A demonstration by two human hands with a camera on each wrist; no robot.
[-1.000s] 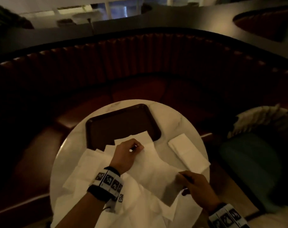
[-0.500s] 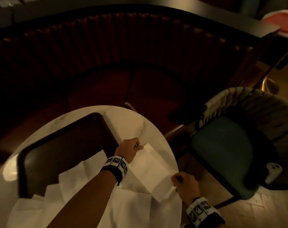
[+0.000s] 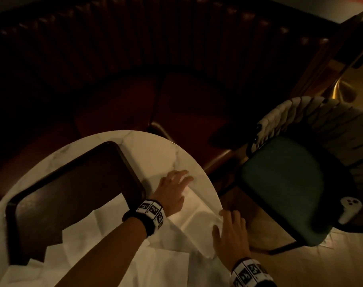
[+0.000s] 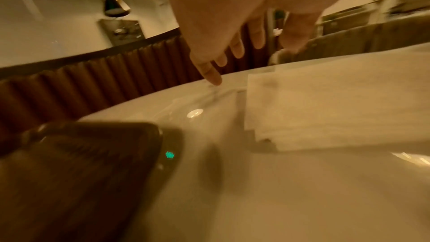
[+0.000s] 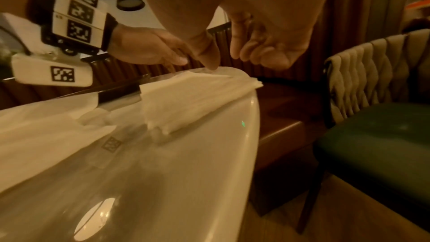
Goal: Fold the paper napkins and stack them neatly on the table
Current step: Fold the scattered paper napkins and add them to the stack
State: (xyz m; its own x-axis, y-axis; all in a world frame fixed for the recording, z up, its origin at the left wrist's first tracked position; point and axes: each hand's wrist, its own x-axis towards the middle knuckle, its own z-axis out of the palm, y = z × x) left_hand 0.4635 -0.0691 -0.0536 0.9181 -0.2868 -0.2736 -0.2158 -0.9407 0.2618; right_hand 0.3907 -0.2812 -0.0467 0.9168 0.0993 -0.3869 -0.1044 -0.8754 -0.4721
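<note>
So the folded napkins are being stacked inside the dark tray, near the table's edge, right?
Not quite. The folded napkins lie on the bare marble table, beside the dark tray, not inside it; the rest holds, as they sit right at the table's edge. The head view shows it, with the left hand and right hand over the stack.

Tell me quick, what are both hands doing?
Left hand: open, fingers spread over the folded napkins.
Right hand: open, resting on the same napkins, gripping nothing.
</note>
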